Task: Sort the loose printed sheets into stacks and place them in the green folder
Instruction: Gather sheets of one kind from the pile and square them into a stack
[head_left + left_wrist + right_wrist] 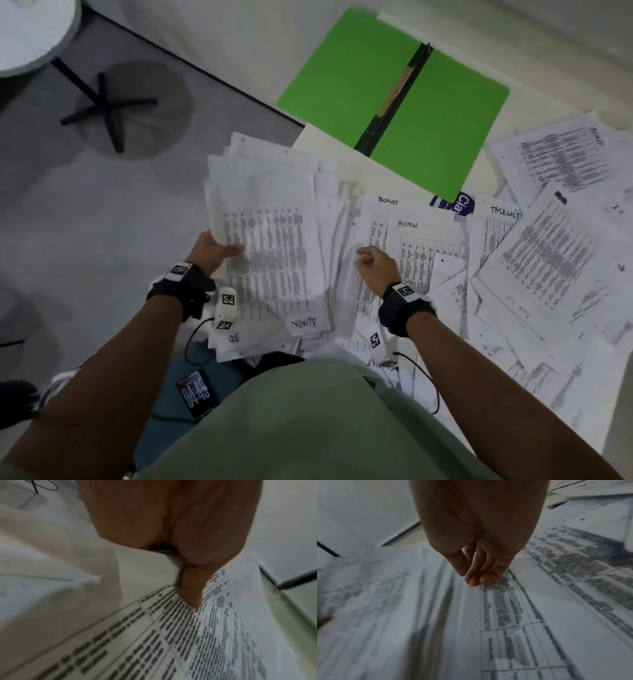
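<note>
The green folder lies open and flat at the far side of the white table. My left hand grips a thick, fanned stack of printed sheets by its left edge, lifted over the table's near left corner. In the left wrist view the thumb presses down on the top sheet of the stack. My right hand holds nothing and hovers just right of the stack, over a sheet marked ADMIN. Its fingers hang together, tips at a printed sheet.
Many loose printed sheets overlap across the right half of the table. A blue and white label pokes out from under the folder. On the floor to the left stands a round table's black cross base. A timer lies below the stack.
</note>
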### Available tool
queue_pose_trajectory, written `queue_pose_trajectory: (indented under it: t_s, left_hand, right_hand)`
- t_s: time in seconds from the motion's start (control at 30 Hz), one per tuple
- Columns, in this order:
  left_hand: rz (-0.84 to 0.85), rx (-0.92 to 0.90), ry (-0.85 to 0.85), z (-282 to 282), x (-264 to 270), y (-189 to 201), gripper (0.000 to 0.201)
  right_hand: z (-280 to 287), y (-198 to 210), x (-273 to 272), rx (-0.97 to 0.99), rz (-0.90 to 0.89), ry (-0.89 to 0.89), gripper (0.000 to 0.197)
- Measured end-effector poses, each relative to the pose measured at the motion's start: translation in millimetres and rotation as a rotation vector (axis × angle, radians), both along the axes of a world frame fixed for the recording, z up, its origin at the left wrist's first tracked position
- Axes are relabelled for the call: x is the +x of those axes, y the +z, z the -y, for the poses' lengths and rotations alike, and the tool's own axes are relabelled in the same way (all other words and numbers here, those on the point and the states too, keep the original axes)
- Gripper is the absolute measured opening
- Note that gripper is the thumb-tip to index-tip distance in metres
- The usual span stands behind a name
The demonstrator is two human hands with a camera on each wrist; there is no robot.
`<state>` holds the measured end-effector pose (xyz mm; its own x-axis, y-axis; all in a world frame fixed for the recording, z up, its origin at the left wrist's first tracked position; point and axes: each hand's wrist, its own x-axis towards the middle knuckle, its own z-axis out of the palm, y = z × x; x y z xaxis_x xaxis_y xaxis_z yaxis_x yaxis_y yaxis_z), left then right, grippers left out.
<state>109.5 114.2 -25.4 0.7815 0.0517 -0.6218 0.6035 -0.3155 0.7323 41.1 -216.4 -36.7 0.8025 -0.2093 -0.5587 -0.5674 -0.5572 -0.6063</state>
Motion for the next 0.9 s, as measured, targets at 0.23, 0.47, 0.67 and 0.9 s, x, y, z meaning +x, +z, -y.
queue_pose_trajectory:
  t_s: [0.23, 0.47, 0.67, 0.9]
  left_hand:
    - [0.017, 0.054, 0.228, -63.8, 0.0, 14.8, 0.019]
    - [0.072, 0.124, 0.445, -71.4, -15.8, 27.2, 0.031]
    - [0.037, 0.081, 0.549, -113.4, -19.6, 30.8, 0.016]
    - [0.09, 0.12, 0.534, -144.4, -23.3, 42.1, 0.029]
  right_hand:
    - [1.9, -14.0, 14.9, -0.128, 0.031, 0.284, 0.036]
    - [-42.0, -4.6, 71.7, -0.373, 0.078, 0.743, 0.063]
    - [-85.8, -16.0, 105.7, -0.498, 0.067, 0.961, 0.092]
    - [-107.9, -9.6, 110.6, -0.717, 0.082, 1.266, 0.131]
